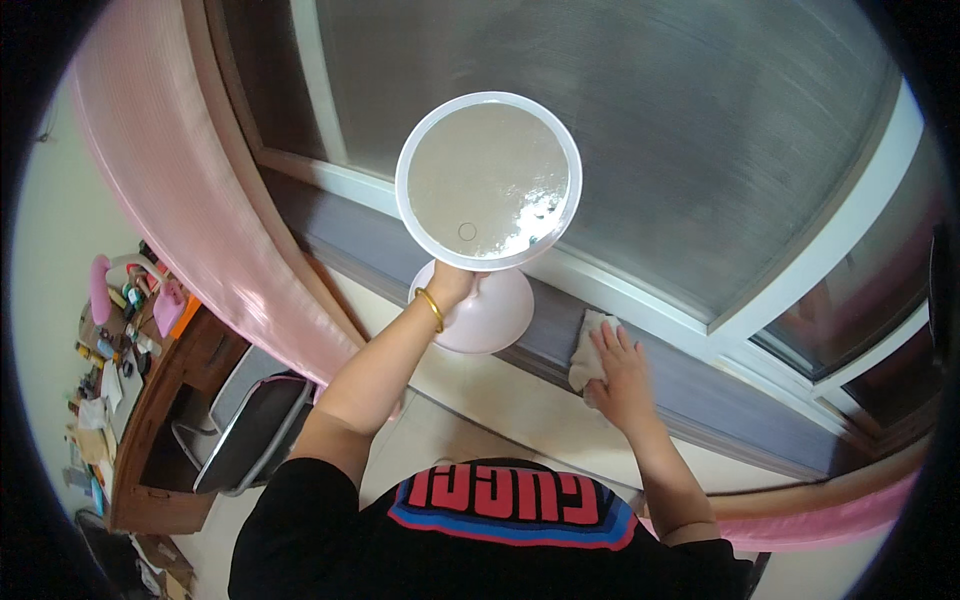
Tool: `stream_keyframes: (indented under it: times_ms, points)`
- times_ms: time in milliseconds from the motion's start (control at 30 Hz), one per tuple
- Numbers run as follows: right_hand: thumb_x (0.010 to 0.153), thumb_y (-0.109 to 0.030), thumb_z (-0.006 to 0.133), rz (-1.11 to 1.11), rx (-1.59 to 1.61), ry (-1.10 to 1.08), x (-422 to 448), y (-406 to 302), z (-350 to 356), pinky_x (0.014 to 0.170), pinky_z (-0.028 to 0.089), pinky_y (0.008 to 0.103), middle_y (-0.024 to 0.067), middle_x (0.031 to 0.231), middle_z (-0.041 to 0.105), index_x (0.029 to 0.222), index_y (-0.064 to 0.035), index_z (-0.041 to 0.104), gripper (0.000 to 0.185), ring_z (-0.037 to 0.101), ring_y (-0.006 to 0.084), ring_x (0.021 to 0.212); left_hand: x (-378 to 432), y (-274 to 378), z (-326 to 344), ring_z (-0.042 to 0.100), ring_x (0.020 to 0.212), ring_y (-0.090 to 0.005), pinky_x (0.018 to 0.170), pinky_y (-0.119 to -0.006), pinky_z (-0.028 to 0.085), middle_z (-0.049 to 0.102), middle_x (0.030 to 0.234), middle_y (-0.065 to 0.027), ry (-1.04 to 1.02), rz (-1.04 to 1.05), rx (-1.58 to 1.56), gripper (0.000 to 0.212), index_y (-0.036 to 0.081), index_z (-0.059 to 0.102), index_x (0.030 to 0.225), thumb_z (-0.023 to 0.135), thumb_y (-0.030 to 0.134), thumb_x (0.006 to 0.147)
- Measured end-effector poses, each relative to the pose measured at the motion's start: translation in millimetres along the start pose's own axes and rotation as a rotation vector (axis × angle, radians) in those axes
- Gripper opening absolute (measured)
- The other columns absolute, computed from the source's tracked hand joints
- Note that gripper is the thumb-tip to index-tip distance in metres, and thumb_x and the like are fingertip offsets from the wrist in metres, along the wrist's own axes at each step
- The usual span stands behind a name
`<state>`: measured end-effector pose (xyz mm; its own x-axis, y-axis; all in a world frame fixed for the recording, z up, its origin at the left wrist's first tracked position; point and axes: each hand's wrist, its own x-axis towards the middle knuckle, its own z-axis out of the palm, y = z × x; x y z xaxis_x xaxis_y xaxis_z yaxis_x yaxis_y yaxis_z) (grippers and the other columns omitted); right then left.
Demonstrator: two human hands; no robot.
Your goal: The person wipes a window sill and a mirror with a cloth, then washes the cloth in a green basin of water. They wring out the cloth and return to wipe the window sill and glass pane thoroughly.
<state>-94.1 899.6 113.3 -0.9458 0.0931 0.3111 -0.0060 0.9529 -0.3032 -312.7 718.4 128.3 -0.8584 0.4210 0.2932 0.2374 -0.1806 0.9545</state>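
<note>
My left hand (pixel 452 285) grips the stem of a round table mirror (pixel 480 172) just under its white rim. Its wide pale base (pixel 487 319) hangs over the edge of the grey windowsill (pixel 551 330); whether it touches the sill I cannot tell. Glare shows on the lower right of the mirror's glass. To the right, my right hand (pixel 624 375) presses a folded light-grey cloth (pixel 589 352) on the sill, fingers spread over it. Part of the cloth is hidden under the palm.
A white-framed sliding window (pixel 637 274) rises behind the sill. Pink curtains hang at the left (pixel 172 150) and lower right. On the left stand a folding chair (pixel 255 427) and a wooden desk (pixel 161 495) crowded with bottles, papers and a pink desk lamp (pixel 171 306).
</note>
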Motion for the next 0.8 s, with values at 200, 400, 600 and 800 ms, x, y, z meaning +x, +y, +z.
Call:
stream_keyframes:
  times_ms: [200,400,600,800]
  points:
    - [0.062,0.006,0.052,-0.191,0.024,-0.020,33,-34,38,0.101,0.027,0.0472,0.0152,0.134,0.035,0.123,-0.0057,0.045,0.063,0.031,0.0394,0.122,14,-28,-8,0.054,0.091,-0.0222,0.078,-0.031,0.044,0.058,0.099,-0.0128,0.054,0.181,0.121,0.024,0.000,0.055,0.103,0.055,0.009,0.080]
    - [0.064,0.003,0.056,-0.245,0.200,0.036,18,-25,38,0.099,0.031,0.0440,0.0135,0.123,0.046,0.114,-0.0042,0.052,0.051,0.040,0.0365,0.116,-3,22,-14,0.056,0.090,-0.0236,0.078,-0.033,0.044,0.059,0.099,-0.0146,0.027,0.385,0.490,0.024,-0.002,0.054,0.102,0.052,0.006,0.080]
    - [0.066,0.009,0.053,0.105,0.514,-0.093,-1,-19,6,0.086,0.044,0.0371,0.0136,0.107,0.058,0.110,-0.0025,0.053,0.045,0.056,0.0264,0.097,-38,27,-33,0.054,0.080,-0.0360,0.073,-0.038,0.043,0.057,0.086,-0.0197,0.230,0.429,0.620,0.025,-0.003,0.052,0.096,0.047,0.019,0.085]
    - [0.081,-0.008,0.058,0.409,1.816,-0.123,18,-66,13,0.076,0.049,0.0311,0.0076,0.099,0.059,0.104,-0.0001,0.056,0.024,0.058,0.0181,0.088,-121,27,-46,0.052,0.078,-0.0198,0.072,-0.032,0.043,0.056,0.087,-0.0069,0.179,-0.148,-0.380,0.057,0.001,0.051,0.100,0.031,0.053,0.089]
